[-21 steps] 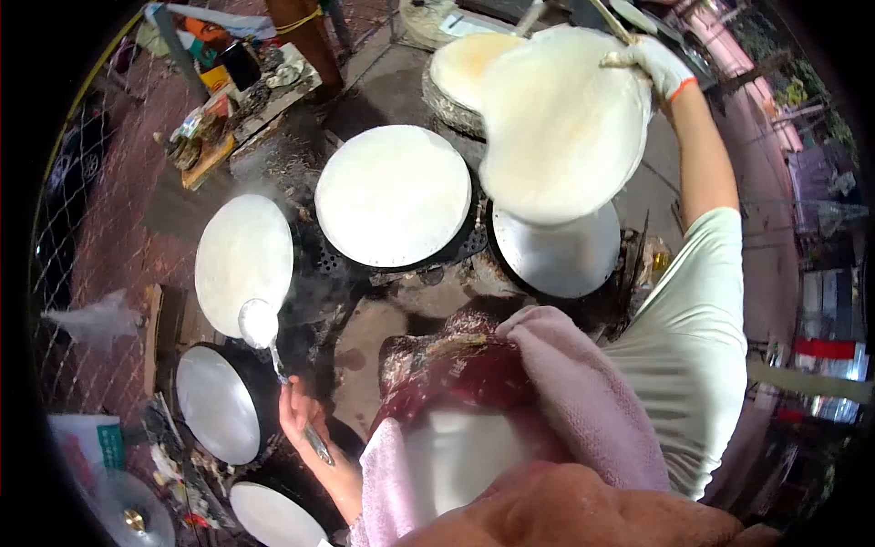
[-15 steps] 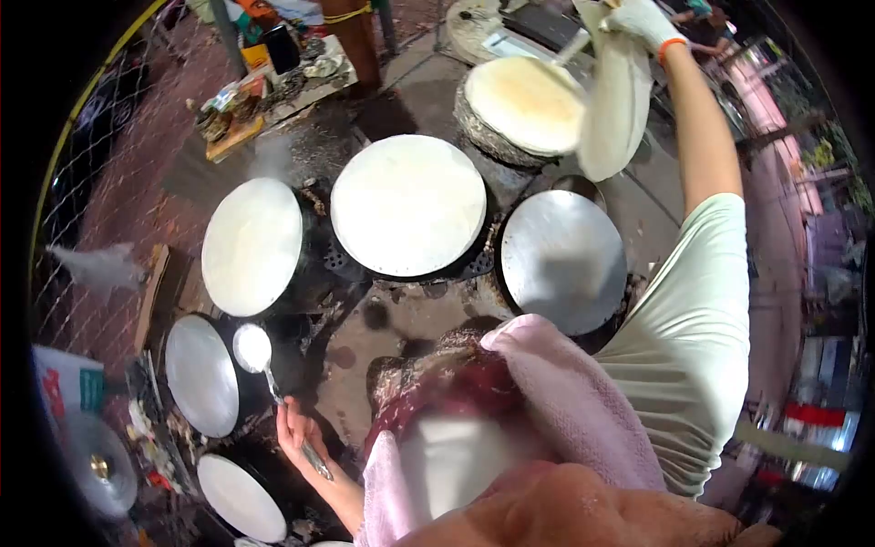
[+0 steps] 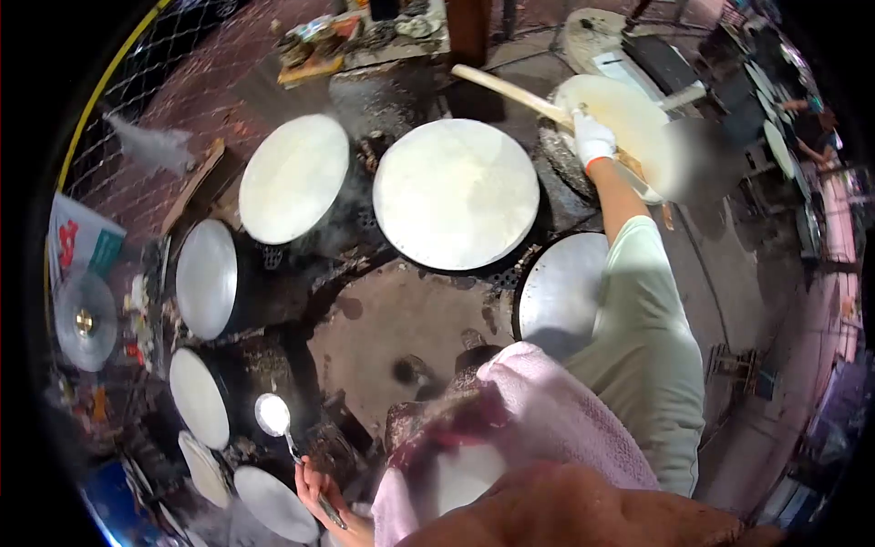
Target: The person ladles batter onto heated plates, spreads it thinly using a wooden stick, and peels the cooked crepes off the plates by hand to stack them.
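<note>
Head view: pinching handle of metal ladle (image 3: 272,415) in bare left grip (image 3: 321,490), seven o'clock. Clasping wooden stick (image 3: 510,93) in gloved right grip (image 3: 594,139), near two, over pale flatbread (image 3: 629,102). Showing smooth, dark-edged white disc (image 3: 456,193) at twelve; leaving open stained ground (image 3: 392,314) toward six.

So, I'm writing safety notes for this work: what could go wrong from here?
The bare left hand, holding the ladle, looks close to a round griddle; if that is hot, a burn seems possible. The ladle's white coating may drip off the griddles. The pink towel hangs loose and might brush the grey griddle at right during a lean.
</note>
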Motion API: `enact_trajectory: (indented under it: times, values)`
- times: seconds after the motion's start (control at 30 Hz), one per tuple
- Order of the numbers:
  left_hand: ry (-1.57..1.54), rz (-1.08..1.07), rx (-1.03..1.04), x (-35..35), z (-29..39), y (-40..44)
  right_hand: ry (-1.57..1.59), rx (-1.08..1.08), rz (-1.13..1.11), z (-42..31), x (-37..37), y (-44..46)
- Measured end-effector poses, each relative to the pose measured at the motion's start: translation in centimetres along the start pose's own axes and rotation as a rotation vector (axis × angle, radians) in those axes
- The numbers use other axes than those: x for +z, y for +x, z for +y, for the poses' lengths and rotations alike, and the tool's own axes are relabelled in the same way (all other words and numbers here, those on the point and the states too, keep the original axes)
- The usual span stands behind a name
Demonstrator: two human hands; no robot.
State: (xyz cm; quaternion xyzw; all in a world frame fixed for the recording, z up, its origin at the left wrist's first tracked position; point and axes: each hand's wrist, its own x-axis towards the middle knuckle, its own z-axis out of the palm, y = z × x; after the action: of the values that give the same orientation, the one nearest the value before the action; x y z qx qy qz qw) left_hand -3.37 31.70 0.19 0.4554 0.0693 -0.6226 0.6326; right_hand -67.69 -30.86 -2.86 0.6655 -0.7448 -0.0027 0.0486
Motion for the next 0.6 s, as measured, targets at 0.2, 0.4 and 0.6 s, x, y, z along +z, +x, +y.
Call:
enact_trajectory:
  times: [0.2,0.4,0.6]
  values:
    - [0.146,0.36,0.685,1.5,-7.5,-6.6,0.462,-0.072,0.071,-0.5,3.4,0.4]
    - [-0.553,0.113,0.573,-3.3,-9.9,-14.4,1.185,-0.28,-0.029,-4.9,7.0,-4.1]
    - [-0.637,0.617,0.761,-19.3,-14.9,-23.0,0.633,-0.509,-0.111,-26.2,7.0,-32.0]
